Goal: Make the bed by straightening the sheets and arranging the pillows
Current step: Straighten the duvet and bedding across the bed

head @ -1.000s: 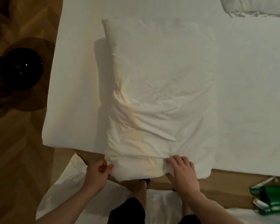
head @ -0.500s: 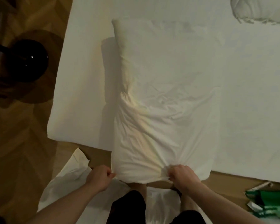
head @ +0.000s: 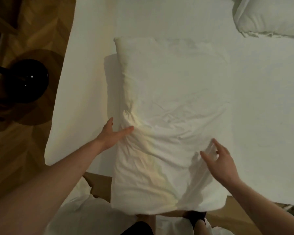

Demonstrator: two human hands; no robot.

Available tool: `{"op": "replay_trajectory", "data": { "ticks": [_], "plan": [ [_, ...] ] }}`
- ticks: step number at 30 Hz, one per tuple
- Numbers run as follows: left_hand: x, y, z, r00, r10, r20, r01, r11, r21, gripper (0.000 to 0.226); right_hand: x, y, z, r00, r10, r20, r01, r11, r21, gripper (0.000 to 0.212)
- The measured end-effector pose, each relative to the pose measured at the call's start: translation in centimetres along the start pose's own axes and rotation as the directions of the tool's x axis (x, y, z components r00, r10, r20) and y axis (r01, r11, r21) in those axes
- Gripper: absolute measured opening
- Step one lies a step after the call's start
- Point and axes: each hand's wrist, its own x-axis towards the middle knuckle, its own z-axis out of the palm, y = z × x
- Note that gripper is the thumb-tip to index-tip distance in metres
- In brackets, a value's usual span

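We take the white pillow (head: 173, 116) as our landmark. It lies lengthwise on the bed sheet (head: 265, 102), its far end toward the middle of the mattress and its near end hanging just past the near edge of the bed, above our feet. Its case is crumpled, most of all across the middle and down the near half.

Our left hand (head: 113, 133) is at the pillow's left edge, about halfway along its length. The fingers are straight and spread, thumb lifted toward the sheet, fingertips lying on the creased fabric; it presses flat and grasps nothing.

Our right hand (head: 221, 160) is at the pillow's right side, over the near half. Its fingers are loosely parted and a small fold of the pillowcase rises between the thumb and the fingertips. We cannot tell for sure whether the fold is pinched or only brushed.

Beyond the pillow's far right corner, well apart from it, a second pillow (head: 268, 16) lies at the top of the bed. To the pillow's left, past the edge of the sheet, a dark round object (head: 28, 80) sits on the wooden floor (head: 15, 158). Below the near end of the pillow more white bedding (head: 85, 216) lies on the floor.
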Motion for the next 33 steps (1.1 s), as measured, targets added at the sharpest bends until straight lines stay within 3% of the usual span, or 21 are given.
{"op": "replay_trajectory", "data": {
  "ticks": [3, 6, 9, 12, 16, 19, 21, 23, 25, 27, 29, 33],
  "plan": [
    [3.2, 1.2, 1.7, 0.995, -0.063, -0.084, 0.048, 0.984, -0.174, 0.157, 3.9, 0.3, -0.5, 0.989, 0.146, -0.015, -0.146, 0.989, 0.007, 0.097],
    [6.5, 0.7, 3.7, 0.988, -0.127, -0.088, 0.093, 0.943, -0.321, 0.143, 7.1, 0.6, -0.5, 0.978, 0.207, -0.017, -0.205, 0.975, 0.083, 0.106],
    [9.0, 0.0, 5.1, 0.986, -0.1, -0.133, 0.037, 0.912, -0.407, 0.12, 9.7, 1.8, 0.0, 0.975, 0.221, -0.006, -0.218, 0.964, 0.152, 0.118],
    [9.6, 0.4, 5.7, 0.978, -0.097, -0.182, 0.014, 0.91, -0.414, 0.119, 11.7, 3.3, 0.2, 0.962, 0.271, -0.01, -0.265, 0.945, 0.19, 0.126],
    [11.1, 0.2, 5.6, 0.981, -0.088, -0.175, 0.015, 0.923, -0.385, 0.121, 12.7, 3.8, -0.4, 0.947, 0.32, 0.003, -0.306, 0.903, 0.302, 0.114],
    [11.0, 0.5, 5.9, 0.988, -0.06, -0.139, -0.001, 0.916, -0.401, 0.112, 13.3, 4.9, -0.2, 0.933, 0.349, 0.082, -0.355, 0.866, 0.352, 0.137],
    [10.7, 0.6, 5.8, 0.991, -0.051, -0.126, 0.0, 0.926, -0.377, 0.101, 13.6, 5.6, 0.0, 0.919, 0.371, 0.135, -0.394, 0.835, 0.384, 0.141],
    [10.0, 1.1, 5.4, 0.99, -0.059, -0.128, 0.011, 0.938, -0.347, 0.091, 13.5, 6.0, 0.0, 0.909, 0.373, 0.187, -0.416, 0.788, 0.453, 0.124],
    [8.7, 2.0, 5.2, 0.986, -0.077, -0.15, 0.023, 0.943, -0.331, 0.074, 13.1, 5.8, -0.4, 0.915, 0.342, 0.214, -0.404, 0.75, 0.524, 0.078],
    [7.4, 3.0, 5.3, 0.976, -0.082, -0.201, 0.014, 0.949, -0.315, 0.047, 12.5, 5.4, -0.7, 0.918, 0.345, 0.195, -0.39, 0.696, 0.604, 0.049],
    [5.8, 4.1, 5.5, 0.975, -0.078, -0.206, 0.011, 0.951, -0.308, 0.039, 11.9, 5.2, -1.2, 0.919, 0.361, 0.158, -0.37, 0.654, 0.66, 0.04],
    [1.9, 6.6, 5.8, 0.979, -0.04, -0.201, -0.023, 0.954, -0.299, 0.058, 10.2, 5.0, -2.9, 0.92, 0.373, 0.119, -0.336, 0.597, 0.728, 0.04]
  ]
}}
